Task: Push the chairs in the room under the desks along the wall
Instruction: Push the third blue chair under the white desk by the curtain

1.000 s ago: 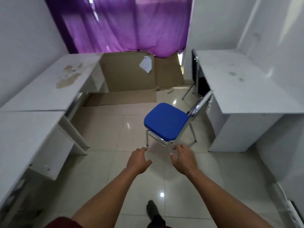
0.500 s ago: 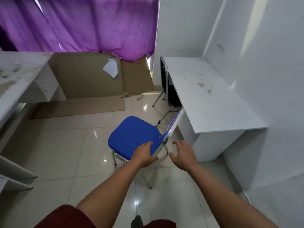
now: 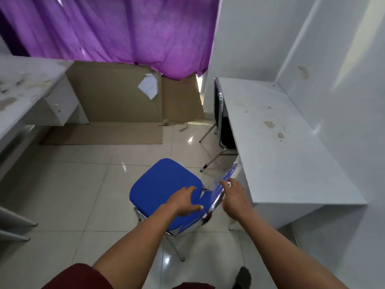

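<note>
At two o'clock we see the white desk (image 3: 277, 142) along the wall, a dark chair (image 3: 219, 113) already tucked under its far end. The blue chair (image 3: 162, 188) stands at its near corner. Our left hand (image 3: 183, 202) rests spread on the seat; our right hand (image 3: 234, 197) fingers curl around the backrest.

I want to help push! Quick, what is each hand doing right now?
Left hand: open, spread on the blue chair seat, holding nothing.
Right hand: at the chair's backrest; whether it grips it cannot be told.
</note>
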